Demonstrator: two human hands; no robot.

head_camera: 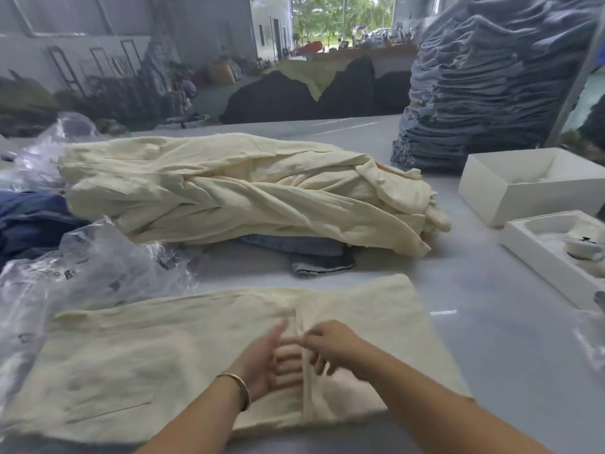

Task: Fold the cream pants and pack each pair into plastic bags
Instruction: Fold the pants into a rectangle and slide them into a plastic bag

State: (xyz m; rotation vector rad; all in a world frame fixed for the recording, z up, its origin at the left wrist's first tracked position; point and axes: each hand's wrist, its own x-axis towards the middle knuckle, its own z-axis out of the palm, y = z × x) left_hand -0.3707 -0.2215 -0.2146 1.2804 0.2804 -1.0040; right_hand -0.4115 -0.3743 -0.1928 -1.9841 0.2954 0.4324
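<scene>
Both hands meet at the middle seam of the cream pants (203, 355) spread flat in front of me. Left hand (265, 358) lies palm-up-ish with fingers loosely extended along the fold, seemingly tucked against the cloth edge; right hand (330, 347) has fingers curled, pinching the raised ridge of fabric. Motion blur, so I can't tell how firm either grip is. Both forearms come in low from the near edge and converge; bracelet (240, 386) on left wrist.

Risk, my call: the pinch slips or takes only the top layer, so the fold goes crooked and the pair won't slide squarely into a bag. Cloth could also drag on the grey table (491, 322) and bunch.

Outward: crumpled plastic bags (98, 267) just left of the pants, touching their edge. Beyond, heap of unfolded cream pants (245, 191) sits on some denim (311, 253). Tall jeans stack (491, 86) far right, two white boxes (530, 185) near it.
</scene>
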